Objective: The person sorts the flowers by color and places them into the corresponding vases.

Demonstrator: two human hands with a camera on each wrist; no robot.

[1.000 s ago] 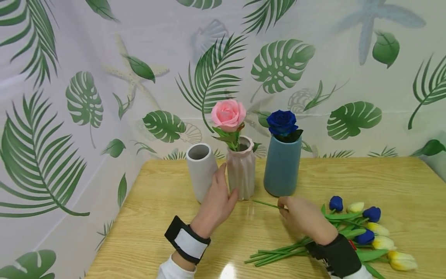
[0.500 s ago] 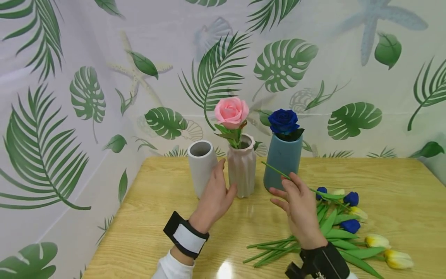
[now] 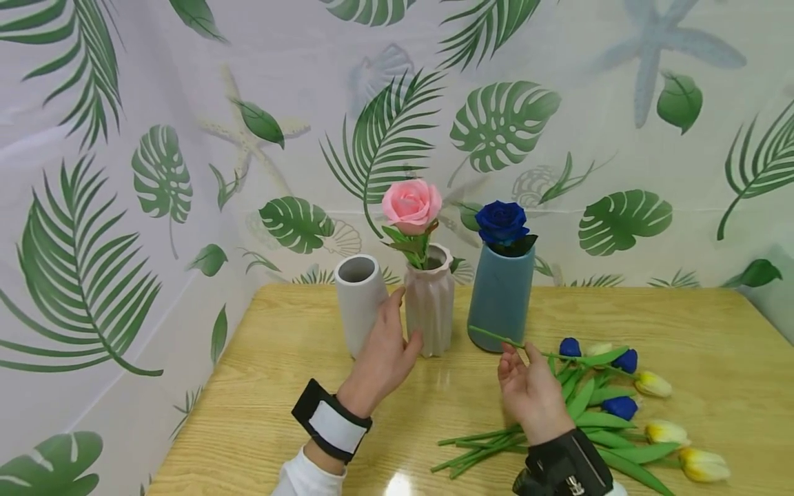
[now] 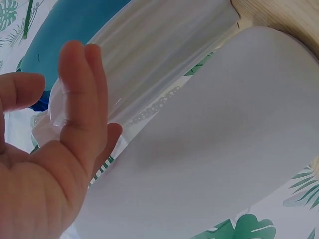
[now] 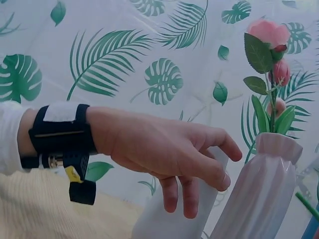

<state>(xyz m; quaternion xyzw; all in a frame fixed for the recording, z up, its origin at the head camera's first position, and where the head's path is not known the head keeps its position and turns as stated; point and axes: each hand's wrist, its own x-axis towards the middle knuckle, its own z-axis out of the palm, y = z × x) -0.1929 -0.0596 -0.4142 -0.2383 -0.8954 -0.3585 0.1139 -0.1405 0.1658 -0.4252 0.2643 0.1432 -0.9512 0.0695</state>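
My right hand (image 3: 530,393), palm turned up, pinches the green stem of a yellow-and-white tulip (image 3: 653,384). The bare stem end points left, in front of the blue vase (image 3: 501,296); the flower end lies over the other tulips. In the right wrist view only part of that stem (image 5: 308,208) shows at the right edge. My left hand (image 3: 384,351) has its fingers extended between the plain white vase (image 3: 358,303) and the fluted pale pink vase (image 3: 429,310). The left wrist view shows the left fingers (image 4: 79,99) loosely spread, holding nothing.
A pink rose (image 3: 412,207) stands in the fluted vase and a blue rose (image 3: 501,222) in the blue one. Several blue and yellow tulips (image 3: 626,452) lie at the right of the wooden table (image 3: 248,413). Behind hangs a leaf-patterned cloth (image 3: 484,41).
My right hand first lifted the tulip stem and turned palm up, then came down slightly with the stem more level. The left hand has stayed beside the vases.
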